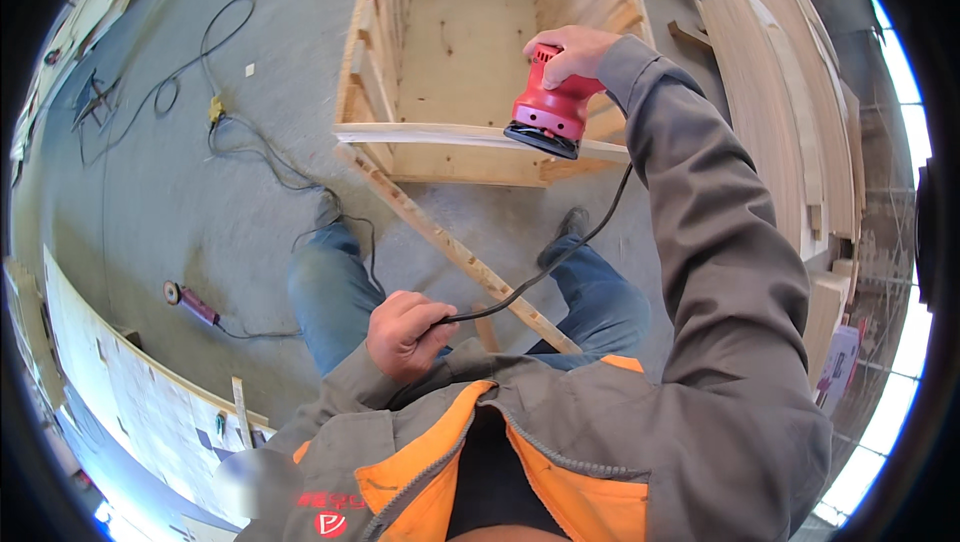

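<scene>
My right hand is wrapped round the top of a red orbital sander. The sander's black round pad is tilted over the pale front rail of a wooden frame; whether it touches the rail I cannot tell. From the tool a black power cord curves down to my left hand, which is closed round it in front of my jacket. Behind the sander stretches the long wooden frame, with a plywood panel inside and slatted sides.
A wooden strip slants from the frame's front corner toward me, between my legs. Cable with a yellow connector trails over the floor at left. An angle grinder lies there. Boards are stacked at right; large panels stand at lower left.
</scene>
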`<state>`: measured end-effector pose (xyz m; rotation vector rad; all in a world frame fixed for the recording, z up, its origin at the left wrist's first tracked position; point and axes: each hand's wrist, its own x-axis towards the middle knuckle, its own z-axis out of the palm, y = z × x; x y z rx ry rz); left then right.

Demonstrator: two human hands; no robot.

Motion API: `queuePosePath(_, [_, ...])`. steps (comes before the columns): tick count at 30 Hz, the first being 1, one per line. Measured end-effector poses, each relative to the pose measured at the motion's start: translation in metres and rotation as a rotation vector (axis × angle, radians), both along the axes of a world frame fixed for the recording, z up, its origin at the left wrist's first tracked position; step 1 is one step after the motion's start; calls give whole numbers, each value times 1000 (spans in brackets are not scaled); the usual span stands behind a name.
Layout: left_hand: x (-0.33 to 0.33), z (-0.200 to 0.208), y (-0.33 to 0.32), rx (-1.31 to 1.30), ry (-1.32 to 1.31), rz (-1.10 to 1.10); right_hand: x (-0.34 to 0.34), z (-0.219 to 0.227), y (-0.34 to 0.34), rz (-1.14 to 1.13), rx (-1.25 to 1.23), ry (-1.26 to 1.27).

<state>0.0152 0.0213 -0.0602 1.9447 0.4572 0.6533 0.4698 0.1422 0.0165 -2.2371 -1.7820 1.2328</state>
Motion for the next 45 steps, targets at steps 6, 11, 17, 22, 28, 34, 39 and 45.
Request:
queuePosePath(6, [18,8,-15,10,16,-41,38,14,-46,-60,-43,-106])
queuePosePath(11, [31,6,-25,-4,-1,-81,84,10,-72,-119,-90,-133])
queuePosePath(17, [41,4,-29,-8,11,-103,108,11,-97,-157,-76,-58])
queuePosePath(22, [50,5,-34,-6,23,-110,104,18,-104,-193,-64,51])
queuePosePath(28, [56,6,-38,0,29,-146,109,26,-120,-192,-54,104])
queuePosePath(34, [64,7,-41,-3,19,-156,103,37,-125,-181,-73,74])
queuePosePath(39, [90,19,-47,22,-37,-214,113,30,-134,-75,-35,-8])
queuePosePath(45, [115,22,-51,12,-130,-301,154,-17,-126,37,19,61])
